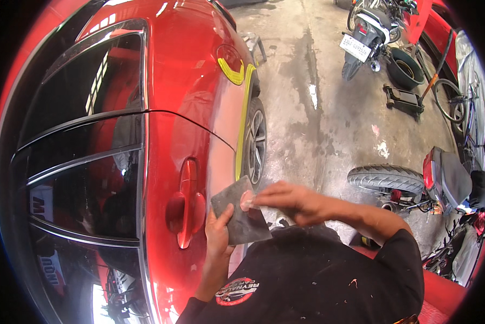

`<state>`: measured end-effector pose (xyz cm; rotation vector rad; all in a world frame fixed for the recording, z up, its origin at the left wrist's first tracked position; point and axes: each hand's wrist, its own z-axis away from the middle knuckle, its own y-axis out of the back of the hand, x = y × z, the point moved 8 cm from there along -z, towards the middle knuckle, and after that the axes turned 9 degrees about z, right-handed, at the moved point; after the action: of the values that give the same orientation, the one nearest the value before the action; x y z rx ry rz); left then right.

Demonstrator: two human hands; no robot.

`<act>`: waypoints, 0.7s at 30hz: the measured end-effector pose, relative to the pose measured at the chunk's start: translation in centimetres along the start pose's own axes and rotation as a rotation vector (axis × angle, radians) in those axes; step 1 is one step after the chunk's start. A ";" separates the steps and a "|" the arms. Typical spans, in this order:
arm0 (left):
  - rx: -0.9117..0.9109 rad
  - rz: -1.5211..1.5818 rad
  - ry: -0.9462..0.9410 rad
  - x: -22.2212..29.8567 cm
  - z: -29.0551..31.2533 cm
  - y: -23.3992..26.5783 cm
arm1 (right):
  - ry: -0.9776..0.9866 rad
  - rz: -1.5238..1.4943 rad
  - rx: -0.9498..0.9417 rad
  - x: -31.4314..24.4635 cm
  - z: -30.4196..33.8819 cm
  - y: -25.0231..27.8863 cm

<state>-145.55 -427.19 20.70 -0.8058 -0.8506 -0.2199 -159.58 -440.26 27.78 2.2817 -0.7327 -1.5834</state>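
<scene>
A dark grey flat board (245, 224) is tilted in front of my chest, and my left hand (219, 231) grips its left edge with the thumb on top. Pinkish putty (246, 200) sits in a lump near the board's upper right corner. Over that corner is my right hand (294, 202), its fingers drawn together at the putty; what they pinch, if anything, is too small to make out. Close by on the left stands a red car (180, 81) with a door handle (187, 197). A pale pink patch (221, 156) covers its side panel, bordered by yellow-green tape (231, 74) near the wheel (256, 139).
On the concrete floor (291, 108), a motorcycle (373, 32) stands at the far right, near a black tub (406, 69) and a floor jack (403, 100). Another motorcycle's tyre (385, 177) reaches in from the right. A bicycle (452, 102) leans beyond. A small stool (253, 46) stands behind the car.
</scene>
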 end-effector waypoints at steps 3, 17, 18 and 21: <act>0.061 0.146 0.088 -0.9 -0.4 2.0 | 0.184 0.677 0.070 -2.1 2.0 -3.1; -0.005 -0.560 -0.494 2.4 4.3 -1.2 | 0.036 0.486 0.083 -2.0 1.4 -5.7; 0.009 -0.634 -0.535 2.1 3.8 -0.3 | 0.047 0.503 0.048 -1.7 2.1 -6.3; 0.295 -0.472 -0.587 4.4 5.0 0.4 | -0.001 0.503 -0.046 0.1 4.2 -6.2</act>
<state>-145.44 -422.77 25.69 -0.3772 -1.5881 -0.2681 -161.92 -434.81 23.14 1.8633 -1.1461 -1.3425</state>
